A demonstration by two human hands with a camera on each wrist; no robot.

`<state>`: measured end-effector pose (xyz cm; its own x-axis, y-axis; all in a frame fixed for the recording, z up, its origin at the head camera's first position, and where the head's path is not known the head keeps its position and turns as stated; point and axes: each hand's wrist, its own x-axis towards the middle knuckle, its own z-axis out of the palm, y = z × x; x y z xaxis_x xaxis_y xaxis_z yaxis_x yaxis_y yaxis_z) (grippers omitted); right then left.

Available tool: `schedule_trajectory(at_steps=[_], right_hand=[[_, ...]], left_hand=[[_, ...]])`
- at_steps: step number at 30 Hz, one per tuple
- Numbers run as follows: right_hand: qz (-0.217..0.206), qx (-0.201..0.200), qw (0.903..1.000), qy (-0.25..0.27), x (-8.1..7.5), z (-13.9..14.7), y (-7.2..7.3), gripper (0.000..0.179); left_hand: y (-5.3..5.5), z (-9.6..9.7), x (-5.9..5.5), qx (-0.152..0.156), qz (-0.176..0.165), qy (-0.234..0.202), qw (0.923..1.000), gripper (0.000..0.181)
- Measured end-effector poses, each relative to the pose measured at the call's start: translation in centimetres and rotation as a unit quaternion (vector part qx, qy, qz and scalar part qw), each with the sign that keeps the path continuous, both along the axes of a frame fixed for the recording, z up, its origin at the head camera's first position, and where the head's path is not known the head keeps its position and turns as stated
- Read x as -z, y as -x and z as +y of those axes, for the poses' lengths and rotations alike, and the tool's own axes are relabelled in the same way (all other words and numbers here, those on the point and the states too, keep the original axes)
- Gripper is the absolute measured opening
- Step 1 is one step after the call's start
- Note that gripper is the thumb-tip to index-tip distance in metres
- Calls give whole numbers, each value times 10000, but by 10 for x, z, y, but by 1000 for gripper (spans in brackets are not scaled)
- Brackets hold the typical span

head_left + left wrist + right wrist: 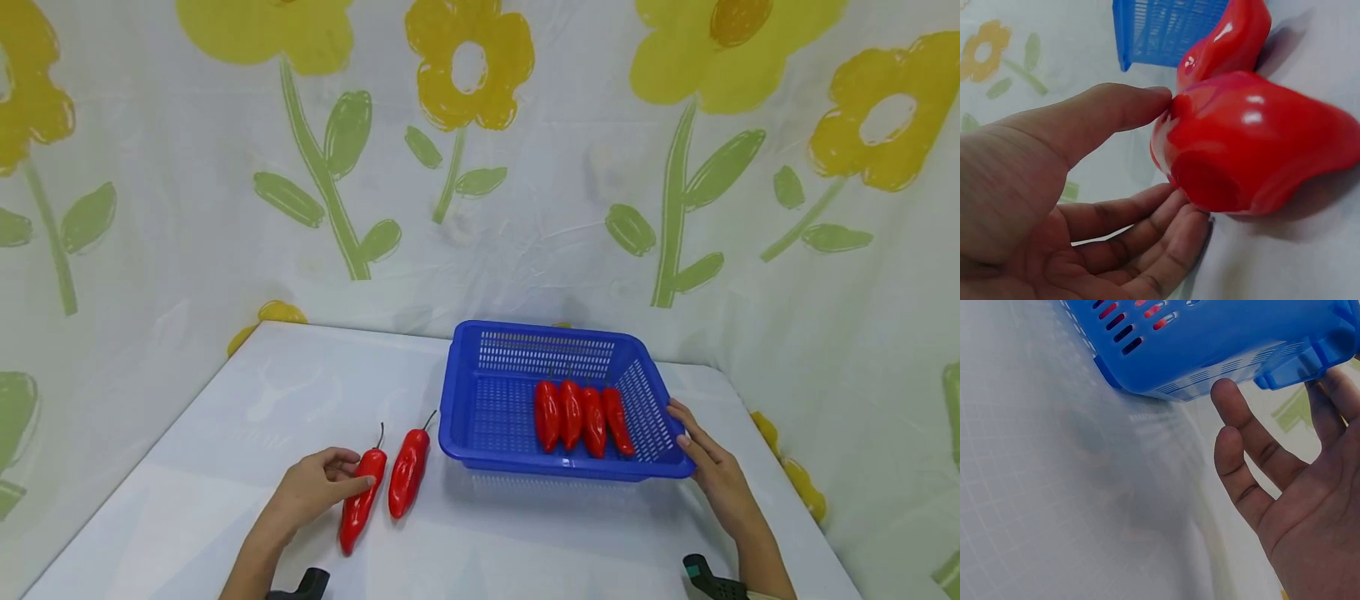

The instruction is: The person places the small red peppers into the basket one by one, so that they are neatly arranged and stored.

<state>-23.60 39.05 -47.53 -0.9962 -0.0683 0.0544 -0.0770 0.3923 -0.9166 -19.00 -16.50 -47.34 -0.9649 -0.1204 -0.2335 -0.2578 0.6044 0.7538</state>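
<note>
Pepper [362, 504] in grip of left fingers [1122, 210], second pepper [409, 473] nearer basket [498, 412], loose right fingers [697, 429] on rim [570, 468].

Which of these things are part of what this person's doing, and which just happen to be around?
Part of the job, it seems:
left hand, touching the leftmost red pepper
second loose pepper
right hand, at the blue basket
four peppers inside it

Just around:
white table
flowered cloth

Basket [555, 470] free at left; loose pepper [409, 475] between it and left fingers [339, 455].
</note>
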Motion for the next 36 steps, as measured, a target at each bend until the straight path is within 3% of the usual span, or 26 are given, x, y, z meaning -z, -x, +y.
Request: schedule_trajectory(at_steps=[12,21,27,36], right_hand=[[28,41,10000,-40,-2,0,-1,54],[-10,24,10000,61,-2,0,-2,54],[131,-1,9999,-67,1,1,-1,52],[113,13,9997,-197,-1,2,0,52]], left_hand=[[-2,6,-7,3,-23,70,10000,59],[2,1,-7,-105,-87,-105,9999,68],[6,-2,-9,-212,-73,-485,9986,70],[11,1,-6,-352,-2,-1309,9908,68]])
